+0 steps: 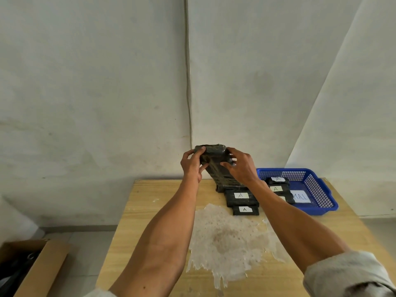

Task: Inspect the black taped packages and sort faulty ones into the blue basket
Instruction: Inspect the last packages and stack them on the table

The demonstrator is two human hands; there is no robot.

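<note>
I hold one black taped package [214,154] up in front of the wall with both hands. My left hand [192,166] grips its left end and my right hand [241,167] grips its right side. Under my hands a stack of black packages [222,179] leans on the wooden table [158,202]. In front of it lie two flat packages with white "A" labels [241,197] [246,210]. The blue basket [317,189] stands at the back right and holds several labelled black packages [277,185] and a white card [301,196].
A torn whitish patch [227,239] covers the table's middle. An open cardboard box [32,266] sits on the floor at the lower left. A white wall rises directly behind the table, with a cable [188,82] running down it.
</note>
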